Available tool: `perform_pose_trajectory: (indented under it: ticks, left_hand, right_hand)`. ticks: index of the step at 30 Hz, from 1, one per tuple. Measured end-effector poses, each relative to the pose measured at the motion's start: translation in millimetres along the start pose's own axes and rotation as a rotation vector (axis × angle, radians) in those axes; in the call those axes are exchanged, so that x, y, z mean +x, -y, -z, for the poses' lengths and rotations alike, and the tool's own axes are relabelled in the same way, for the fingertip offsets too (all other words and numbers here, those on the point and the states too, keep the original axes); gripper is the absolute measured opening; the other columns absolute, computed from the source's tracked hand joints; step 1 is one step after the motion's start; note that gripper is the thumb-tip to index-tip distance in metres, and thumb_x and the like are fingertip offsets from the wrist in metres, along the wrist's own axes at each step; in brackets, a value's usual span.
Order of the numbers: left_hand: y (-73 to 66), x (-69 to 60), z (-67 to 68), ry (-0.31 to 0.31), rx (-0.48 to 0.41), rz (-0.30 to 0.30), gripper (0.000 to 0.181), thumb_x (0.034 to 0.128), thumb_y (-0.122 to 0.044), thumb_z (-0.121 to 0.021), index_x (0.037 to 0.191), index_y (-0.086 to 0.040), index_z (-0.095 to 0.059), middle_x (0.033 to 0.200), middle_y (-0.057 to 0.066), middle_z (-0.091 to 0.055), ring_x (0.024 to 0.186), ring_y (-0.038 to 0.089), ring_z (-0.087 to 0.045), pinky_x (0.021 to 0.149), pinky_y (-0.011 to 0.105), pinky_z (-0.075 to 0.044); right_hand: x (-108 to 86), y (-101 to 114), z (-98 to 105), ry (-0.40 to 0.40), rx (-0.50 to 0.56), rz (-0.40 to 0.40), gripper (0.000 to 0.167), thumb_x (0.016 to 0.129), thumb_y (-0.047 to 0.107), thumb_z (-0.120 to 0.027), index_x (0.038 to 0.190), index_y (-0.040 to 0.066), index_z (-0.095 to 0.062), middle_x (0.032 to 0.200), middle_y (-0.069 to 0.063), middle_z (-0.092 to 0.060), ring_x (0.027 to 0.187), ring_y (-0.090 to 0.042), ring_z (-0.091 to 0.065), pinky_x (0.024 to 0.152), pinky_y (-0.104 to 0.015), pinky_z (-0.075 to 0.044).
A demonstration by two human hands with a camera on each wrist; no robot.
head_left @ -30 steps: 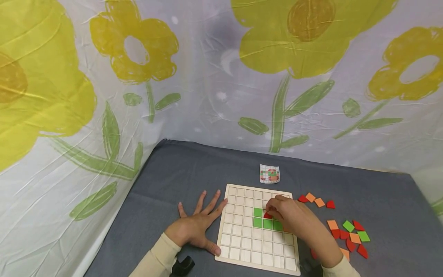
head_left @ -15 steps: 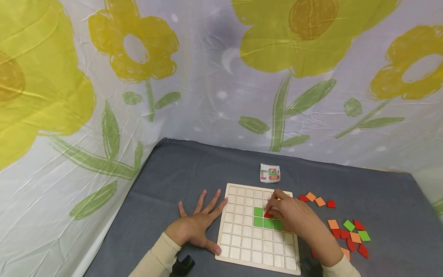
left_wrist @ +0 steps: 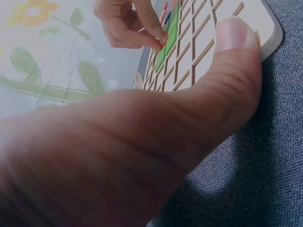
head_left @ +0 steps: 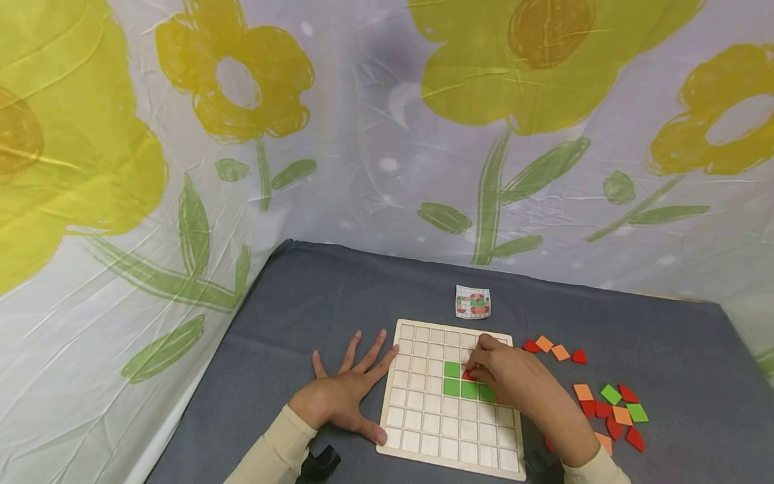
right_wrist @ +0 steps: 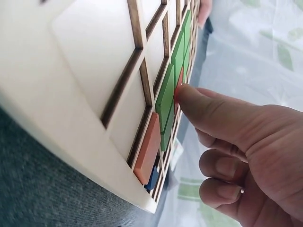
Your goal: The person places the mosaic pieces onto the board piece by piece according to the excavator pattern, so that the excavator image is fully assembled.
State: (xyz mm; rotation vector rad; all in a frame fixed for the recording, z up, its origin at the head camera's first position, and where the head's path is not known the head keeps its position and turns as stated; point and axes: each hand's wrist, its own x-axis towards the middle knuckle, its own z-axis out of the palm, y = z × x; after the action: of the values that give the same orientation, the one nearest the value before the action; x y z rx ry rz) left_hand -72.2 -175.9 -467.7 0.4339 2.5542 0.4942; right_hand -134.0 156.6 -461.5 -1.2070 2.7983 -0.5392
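Over grey cloth (head_left: 351, 296), the right grip (head_left: 508, 371) pinches a red tile (head_left: 467, 375), the left grip (head_left: 340, 400) splayed.

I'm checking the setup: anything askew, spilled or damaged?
Nothing looks spilled or damaged. The visible green tiles sit squarely in the board; loose tiles beside it lie at mixed angles, which seems ordinary. The right hand hides whether the red tile sits flat.

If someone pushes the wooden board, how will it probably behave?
The board lies flat and wide, so it probably slides rather than tips. It looks wooden and unbent, so likely stiff. The green tiles sit in its cells, so they would probably travel with it.
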Motion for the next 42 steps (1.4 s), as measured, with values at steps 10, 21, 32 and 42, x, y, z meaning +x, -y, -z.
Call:
perform_pose_trajectory:
  ticks: [10, 21, 32, 42]
  left_hand:
    - [0.5, 1.6, 1.2, 0.005, 0.013, 0.005, 0.141, 0.0631, -0.073, -0.09, 0.171, -0.041, -0.005, 0.177, -0.009, 0.015, 0.161, 0.036, 0.021, 0.099, 0.094, 0.012]
    - [0.9, 2.2, 2.5, 0.0, 0.015, 0.007, 0.141, 0.0629, -0.073, -0.09, 0.171, -0.041, -0.006, 0.178, -0.008, 0.014, 0.162, 0.036, 0.02, 0.1, 0.094, 0.012]
    - [2.6, 0.4, -0.5, 0.011, -0.006, 0.005, 0.14, 0.0637, -0.073, -0.089, 0.171, -0.043, -0.004, 0.177, -0.009, 0.016, 0.161, 0.036, 0.022, 0.098, 0.094, 0.013]
    - [2.3, 1.3, -2.1, 0.005, -0.004, -0.007, 0.141, 0.0634, -0.072, -0.089, 0.171, -0.042, -0.003, 0.177, -0.008, 0.016, 0.161, 0.036, 0.022, 0.098, 0.094, 0.014]
  right_hand:
    - [-7.0, -4.9, 10.0, 0.008, -0.006, -0.119, 0.014, 0.093, 0.014, -0.083, 0.104, 0.022, -0.078, 0.099, 0.012, -0.065, 0.066, 0.006, -0.051, 0.054, -0.018, -0.045]
    - [-22.2, -27.8, 24.5, -0.031, -0.074, -0.284, 0.014, 0.098, 0.013, -0.078, 0.111, 0.017, -0.077, 0.104, 0.007, -0.07, 0.069, -0.001, -0.052, 0.052, -0.022, -0.042]
    - [-31.6, -51.0, 25.8, -0.037, -0.174, -0.401, 0.027, 0.093, 0.012, -0.083, 0.119, 0.012, -0.075, 0.108, -0.006, -0.066, 0.071, -0.012, -0.059, 0.051, -0.033, -0.049]
    - [-28.6, -61.1, 23.3, -0.014, -0.186, -0.404, 0.029, 0.088, 0.012, -0.088, 0.114, 0.01, -0.076, 0.104, -0.007, -0.062, 0.074, -0.018, -0.063, 0.054, -0.041, -0.054]
